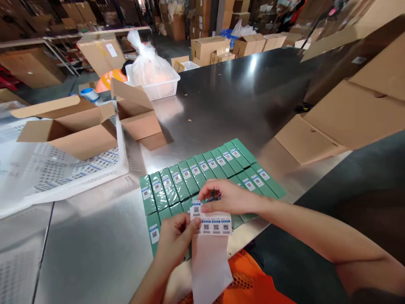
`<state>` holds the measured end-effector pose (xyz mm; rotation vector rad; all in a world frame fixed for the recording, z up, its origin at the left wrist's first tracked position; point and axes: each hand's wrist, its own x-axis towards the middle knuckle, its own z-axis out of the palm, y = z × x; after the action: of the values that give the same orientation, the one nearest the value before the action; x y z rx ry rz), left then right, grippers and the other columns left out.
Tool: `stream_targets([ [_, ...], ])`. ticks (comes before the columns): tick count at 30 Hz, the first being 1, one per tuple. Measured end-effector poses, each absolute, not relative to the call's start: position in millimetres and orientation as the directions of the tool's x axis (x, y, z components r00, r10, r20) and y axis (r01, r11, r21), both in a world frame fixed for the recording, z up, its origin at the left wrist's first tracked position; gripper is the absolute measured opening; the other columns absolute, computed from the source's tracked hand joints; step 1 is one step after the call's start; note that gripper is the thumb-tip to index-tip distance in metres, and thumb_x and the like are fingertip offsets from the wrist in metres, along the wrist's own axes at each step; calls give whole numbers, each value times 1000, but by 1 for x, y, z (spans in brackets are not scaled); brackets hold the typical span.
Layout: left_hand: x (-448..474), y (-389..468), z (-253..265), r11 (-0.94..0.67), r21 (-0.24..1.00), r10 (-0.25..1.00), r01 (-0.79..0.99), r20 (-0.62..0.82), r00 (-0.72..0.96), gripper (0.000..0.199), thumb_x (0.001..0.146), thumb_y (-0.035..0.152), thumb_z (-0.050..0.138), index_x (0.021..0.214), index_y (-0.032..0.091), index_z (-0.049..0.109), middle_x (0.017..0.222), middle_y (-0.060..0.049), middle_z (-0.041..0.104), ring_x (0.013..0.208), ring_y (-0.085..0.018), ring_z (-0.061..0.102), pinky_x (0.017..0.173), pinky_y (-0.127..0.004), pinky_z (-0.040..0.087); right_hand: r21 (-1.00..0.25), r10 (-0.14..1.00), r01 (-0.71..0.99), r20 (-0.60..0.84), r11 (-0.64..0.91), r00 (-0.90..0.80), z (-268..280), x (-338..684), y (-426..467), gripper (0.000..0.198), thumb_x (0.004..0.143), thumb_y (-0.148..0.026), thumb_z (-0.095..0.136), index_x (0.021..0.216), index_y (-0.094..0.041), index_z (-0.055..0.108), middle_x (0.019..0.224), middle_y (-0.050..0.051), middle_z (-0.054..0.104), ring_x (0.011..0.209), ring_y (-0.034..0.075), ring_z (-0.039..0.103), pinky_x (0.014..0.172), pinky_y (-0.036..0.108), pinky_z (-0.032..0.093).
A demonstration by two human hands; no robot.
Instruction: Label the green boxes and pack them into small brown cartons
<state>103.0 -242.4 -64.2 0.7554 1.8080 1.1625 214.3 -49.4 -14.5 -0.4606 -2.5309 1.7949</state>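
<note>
My left hand (177, 234) pinches the left edge of a white sticker sheet (211, 264), thumb on top. A row of QR-code labels runs across the sheet's upper part, and the backing below them is bare. The fingers of my right hand (229, 196) are closed on a single label (196, 208) at the sheet's top left corner. Under both hands lie two rows of green boxes (190, 175), side by side. Each box in the far row bears a QR label; several in the near row do too, while others are hidden by my hands and the sheet.
A white plastic basket (125, 169) with label sheets and an open carton (82, 141) stands at left, another small carton (142, 120) beside it. Farther back, a white basket (163, 88) holds a tied plastic bag. Large cartons (357, 114) stand at right on the metal table (221, 101).
</note>
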Motion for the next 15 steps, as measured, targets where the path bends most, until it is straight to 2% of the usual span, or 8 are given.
stream_targets([
  [3,102,-244,-66,416,908,822,44,-354,-445,55,77,68,61,56,17,54,54,1,45,54,-11,36,50,-22,27,-962,279,179,-117,208,-953,-13,212,-61,12,76,-34,76,77,-23,71,85,1,65,80,17,60,66,28,45],
  [6,102,-245,-67,428,904,809,17,-374,-453,57,74,70,62,54,18,50,52,2,41,53,-10,34,49,-22,25,-983,342,147,-103,106,-934,-10,211,-48,14,76,-35,75,76,-23,68,83,0,65,79,16,60,67,27,46],
  [9,102,-245,-68,409,908,835,88,-334,-438,55,75,66,63,52,18,48,52,2,40,53,-10,33,48,-22,23,-996,534,87,-69,9,-843,-4,216,-13,24,76,-42,75,78,-22,63,80,-1,66,75,14,60,72,28,49],
  [12,103,-245,-70,381,909,861,168,-283,-422,51,79,59,62,52,18,49,52,2,41,53,-10,35,48,-22,24,-996,757,56,19,73,-653,3,228,39,30,72,-40,81,79,-21,59,79,-2,64,75,13,59,77,28,50],
  [15,103,-245,-73,341,919,873,198,-231,-430,47,80,53,62,50,18,49,51,1,43,53,-11,37,49,-22,26,-981,837,183,-45,66,-545,5,242,90,29,74,-27,81,81,-21,53,76,-3,61,73,10,59,76,26,52],
])
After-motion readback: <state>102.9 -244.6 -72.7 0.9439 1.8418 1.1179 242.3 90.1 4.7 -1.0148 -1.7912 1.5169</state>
